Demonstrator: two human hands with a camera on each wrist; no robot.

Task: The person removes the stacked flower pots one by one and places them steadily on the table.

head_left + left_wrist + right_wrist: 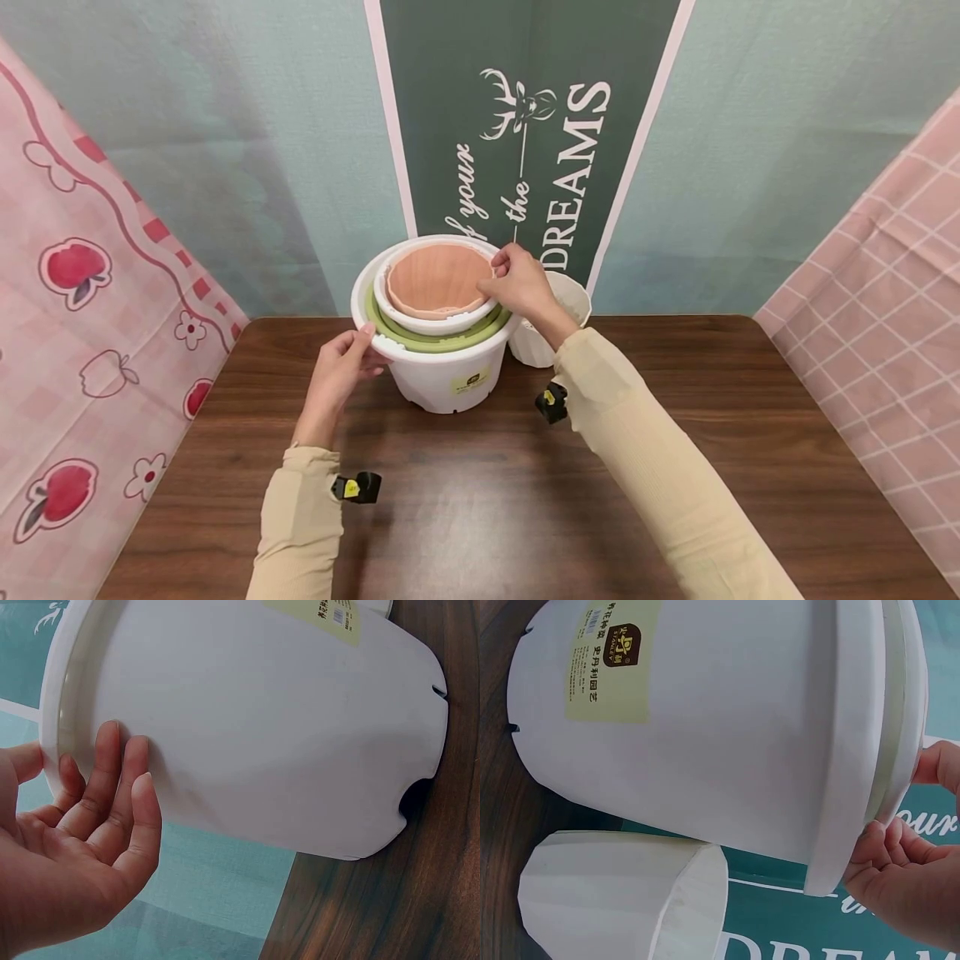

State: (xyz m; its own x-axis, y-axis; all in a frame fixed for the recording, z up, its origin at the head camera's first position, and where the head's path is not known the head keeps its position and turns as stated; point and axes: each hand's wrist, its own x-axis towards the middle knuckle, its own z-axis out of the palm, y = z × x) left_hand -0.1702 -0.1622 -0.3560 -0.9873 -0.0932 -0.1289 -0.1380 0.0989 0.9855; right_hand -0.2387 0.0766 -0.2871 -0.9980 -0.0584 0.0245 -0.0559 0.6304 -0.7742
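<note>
A large white flowerpot (420, 379) with a yellow label (615, 664) stands upright on the table. Nested inside it are a green pot (431, 342), a smaller white pot (420, 323) and, innermost, an orange pot (435, 279). My left hand (339, 375) pinches the big pot's rim at its left, thumb on top and fingers (107, 754) against the outer wall beneath. At the right of the stack, my right hand (522, 290) grips the smaller white pot's rim, thumb on the inner side and fingers curled under it.
Right of the stack, partly behind my right forearm, stands another white pot (531, 346) with a fluted wall. The dark wood table (465, 517) meets a green printed curtain (540, 50) at the back and pink cloths (885, 333) at both sides.
</note>
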